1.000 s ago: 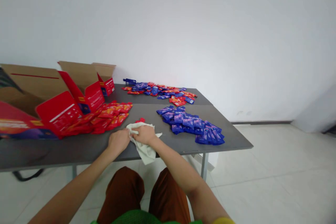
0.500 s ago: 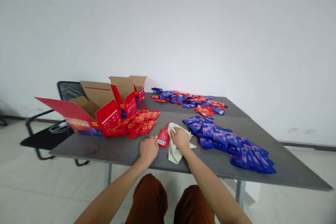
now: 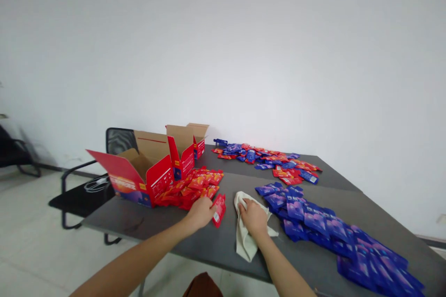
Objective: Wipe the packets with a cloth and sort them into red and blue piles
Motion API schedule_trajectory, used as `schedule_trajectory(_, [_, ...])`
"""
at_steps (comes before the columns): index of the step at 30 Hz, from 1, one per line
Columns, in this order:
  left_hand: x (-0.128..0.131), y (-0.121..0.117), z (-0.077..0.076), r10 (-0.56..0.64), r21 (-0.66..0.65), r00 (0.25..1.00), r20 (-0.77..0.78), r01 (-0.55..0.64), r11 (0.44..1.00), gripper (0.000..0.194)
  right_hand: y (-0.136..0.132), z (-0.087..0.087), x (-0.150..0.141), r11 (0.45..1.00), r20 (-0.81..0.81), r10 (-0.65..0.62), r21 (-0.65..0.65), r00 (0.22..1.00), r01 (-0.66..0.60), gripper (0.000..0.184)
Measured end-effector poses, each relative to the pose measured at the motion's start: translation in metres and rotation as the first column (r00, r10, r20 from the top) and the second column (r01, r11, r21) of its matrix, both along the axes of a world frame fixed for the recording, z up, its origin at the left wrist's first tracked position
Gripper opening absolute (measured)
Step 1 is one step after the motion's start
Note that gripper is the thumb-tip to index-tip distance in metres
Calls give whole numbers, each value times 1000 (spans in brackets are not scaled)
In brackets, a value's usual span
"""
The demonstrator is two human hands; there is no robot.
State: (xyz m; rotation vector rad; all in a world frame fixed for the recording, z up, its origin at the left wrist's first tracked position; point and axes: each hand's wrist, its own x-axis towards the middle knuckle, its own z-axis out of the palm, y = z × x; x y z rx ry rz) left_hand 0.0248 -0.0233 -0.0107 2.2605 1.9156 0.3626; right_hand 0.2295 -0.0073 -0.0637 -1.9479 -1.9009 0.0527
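Note:
My left hand is closed on the edge of a red packet, which is tilted up off the table beside the pile of red packets. My right hand presses on a crumpled cream cloth, with its fingers curled into the fabric. The cloth lies on the grey table near the front edge. Just right of it, overlapping rows of blue packets run towards the near right.
Open red cartons with raised cardboard flaps line the table's left side. A mixed heap of red and blue packets spreads across the back. Beyond the left edge stands a black chair with a coiled white cable.
The red packet has been lifted by my left hand and moved left, away from the cloth. My right hand stays on the cloth. The view has turned left and upward.

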Motion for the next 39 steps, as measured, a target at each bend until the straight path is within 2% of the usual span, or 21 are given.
schedule_trajectory(4, [-12, 9, 59, 87, 235, 993, -82, -65, 970, 37, -2, 2, -1, 1000, -15, -14, -18, 1000, 14, 35])
schedule_trajectory(5, [-14, 13, 71, 96, 260, 991, -91, -69, 963, 39, -2, 3, -1, 999, -20, -17, -28, 1000, 16, 36])
schedule_trajectory(7, [-15, 24, 87, 120, 313, 984, -135, -72, 947, 43, -2, 3, 0, 999, -22, -17, -52, 1000, 16, 36])
schedule_trajectory(9, [-14, 39, 90, 135, 353, 961, -241, -42, 935, 47, -2, 3, 0, 997, -18, -14, -71, 1000, 13, 37])
schedule_trajectory(12, [-8, 60, 74, 68, 337, 909, -411, 82, 938, 45, -1, 2, 0, 997, -9, -16, -80, 1000, 15, 39])
schedule_trajectory(16, [4, 75, 33, -69, 220, 867, -493, 200, 955, 30, -3, 1, 0, 998, -9, -19, -58, 1000, 19, 38])
schedule_trajectory(20, [15, 72, -8, -95, 153, 846, -525, 204, 967, 27, -3, 2, 0, 999, -13, -18, -34, 1000, 17, 37])
schedule_trajectory(23, [21, 67, -28, -79, 127, 846, -528, 171, 977, 25, -2, 2, 0, 999, -15, -16, -43, 1000, 15, 37])
schedule_trajectory(26, [26, 67, -37, -51, 110, 852, -520, 126, 986, 25, -2, 1, 1, 998, -20, -8, -59, 1000, 7, 39])
schedule_trajectory(32, [29, 76, -39, 42, 112, 867, -497, 17, 994, 33, -2, -2, 2, 997, -24, -8, -76, 1000, 6, 42])
schedule_trajectory(36, [29, 66, -43, 72, 128, 873, -483, -11, 992, 33, -2, -3, 2, 998, -27, -2, -58, 1000, 1, 41])
schedule_trajectory(39, [29, 57, -48, 152, 194, 873, -463, -67, 979, 44, -3, -2, 2, 999, -27, -8, -35, 1000, 7, 41])
